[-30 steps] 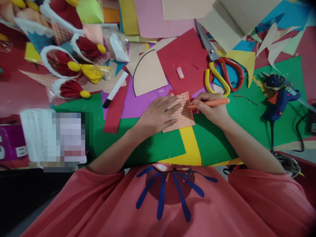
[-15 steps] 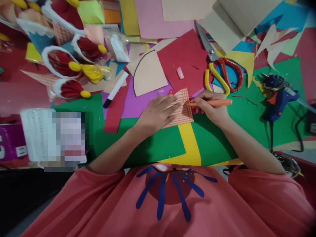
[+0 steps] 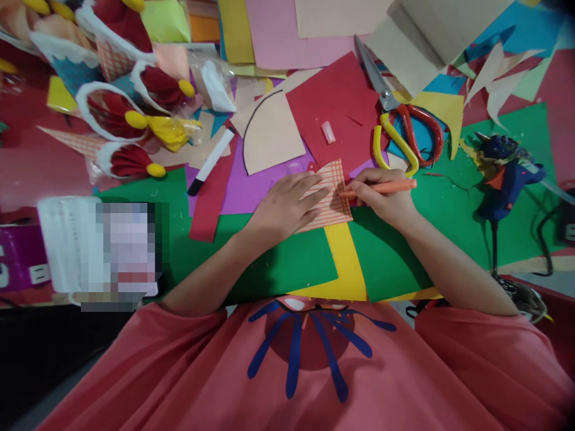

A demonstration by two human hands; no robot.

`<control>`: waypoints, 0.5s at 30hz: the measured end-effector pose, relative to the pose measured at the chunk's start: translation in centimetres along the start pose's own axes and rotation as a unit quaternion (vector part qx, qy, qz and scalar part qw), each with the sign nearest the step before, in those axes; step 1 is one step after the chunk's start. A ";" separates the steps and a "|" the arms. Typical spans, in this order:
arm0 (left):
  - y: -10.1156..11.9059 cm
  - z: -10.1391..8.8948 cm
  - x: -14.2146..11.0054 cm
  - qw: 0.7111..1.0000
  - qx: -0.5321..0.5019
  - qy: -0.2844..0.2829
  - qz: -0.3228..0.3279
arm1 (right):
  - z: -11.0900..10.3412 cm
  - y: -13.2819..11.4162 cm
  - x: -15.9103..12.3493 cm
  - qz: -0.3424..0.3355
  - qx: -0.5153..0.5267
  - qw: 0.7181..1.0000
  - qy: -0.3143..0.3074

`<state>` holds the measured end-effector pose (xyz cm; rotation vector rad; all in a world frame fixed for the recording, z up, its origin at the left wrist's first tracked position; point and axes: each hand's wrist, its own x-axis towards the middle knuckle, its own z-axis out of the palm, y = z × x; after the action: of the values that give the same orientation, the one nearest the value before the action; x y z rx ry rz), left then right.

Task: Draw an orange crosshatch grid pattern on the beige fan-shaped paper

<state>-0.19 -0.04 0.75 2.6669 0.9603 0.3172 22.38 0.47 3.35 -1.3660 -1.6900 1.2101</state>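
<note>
My left hand point(image 3: 290, 206) lies flat with fingers spread on a cream paper piece point(image 3: 331, 211) that bears orange lines. Toward its right edge the lines cross into a grid. In my right hand point(image 3: 384, 194) an orange felt-tip pen point(image 3: 395, 186) is gripped, its tip touching the gridded part. Just above the paper, a pale pink pen cap point(image 3: 328, 132) rests on a red sheet point(image 3: 314, 102). A cream quarter-circle point(image 3: 275, 137) with a black curved edge lies to the upper left. Part of the lined paper is hidden under my left hand.
Scissors point(image 3: 398, 114) with red and yellow handles lie beyond my right hand. A blue glue gun point(image 3: 505, 185) stands on the green sheet point(image 3: 458, 233) at right. A black-and-white marker point(image 3: 211, 161) and several paper cones with yellow tips point(image 3: 114, 114) are at left.
My right hand has shifted slightly left, carrying the orange felt-tip pen's tip a little left and down over the grid. My left hand stays where it was.
</note>
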 end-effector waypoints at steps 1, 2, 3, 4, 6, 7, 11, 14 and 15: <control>0.0 0.0 0.0 1.000 -0.004 0.000 -0.002 | 0.0 -0.1 0.0 0.007 0.008 1.000 -0.003; 0.0 0.0 0.0 1.000 -0.008 -0.001 -0.005 | 0.0 -0.2 0.1 0.014 0.013 1.000 -0.006; 0.0 0.1 0.0 1.000 -0.010 -0.002 -0.005 | 0.0 -0.2 0.1 0.019 0.017 1.000 -0.006; 0.0 0.1 0.0 1.000 -0.010 -0.002 -0.005 | 0.0 -0.3 0.1 0.023 0.019 1.000 -0.005; 0.0 0.2 -0.1 1.000 -0.004 0.004 -0.004 | -0.1 -0.3 0.1 0.026 0.022 0.999 -0.004; 0.0 0.2 -0.2 1.000 -0.001 0.006 -0.002 | -0.1 -0.3 0.1 0.027 0.024 0.999 -0.005; 0.0 0.3 -0.3 1.000 0.011 0.017 0.006 | -0.1 -0.2 0.0 0.028 0.035 0.999 0.003; 0.0 0.2 -0.2 1.000 0.006 0.013 -0.007 | -0.1 0.0 -0.2 0.027 0.035 0.999 0.015; 0.0 0.2 -0.2 1.000 0.002 0.009 -0.015 | -0.1 0.1 -0.2 0.025 0.034 0.999 0.020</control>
<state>-0.25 -0.22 0.59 2.6546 1.0048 0.3334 22.51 0.31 3.31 -1.3892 -1.5803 1.2485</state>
